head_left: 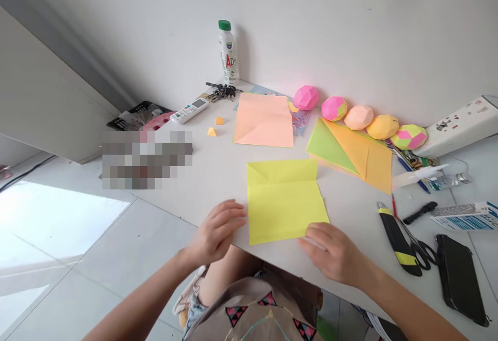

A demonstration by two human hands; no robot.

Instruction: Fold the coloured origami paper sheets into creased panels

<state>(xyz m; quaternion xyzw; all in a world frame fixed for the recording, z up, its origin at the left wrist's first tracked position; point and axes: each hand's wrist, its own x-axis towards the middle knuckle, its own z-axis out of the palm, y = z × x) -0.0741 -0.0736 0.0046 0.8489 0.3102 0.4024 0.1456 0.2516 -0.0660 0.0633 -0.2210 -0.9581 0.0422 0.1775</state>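
Observation:
A yellow square sheet of paper (286, 203) lies on the white table in front of me, with crease lines across its upper part and a diagonal one at its upper left. Close to its left edge is my left hand (218, 231), fingers loosely bent and holding nothing. My right hand (332, 254) covers the sheet's lower right corner. Motion blurs its thumb and fingertips, so whether they grip the edge cannot be made out. Beyond the yellow sheet lies a creased pink sheet (264, 121). Right of that are folded orange sheets (350, 146) and green paper (330, 146).
Several faceted paper balls (306, 97) line the wall. Two small orange paper pieces (212, 132), a remote (189, 110), keys (223, 92) and a bottle (229, 53) stand left. A utility knife (399, 242), scissors (424, 254) and a black phone-like case (461, 278) lie right.

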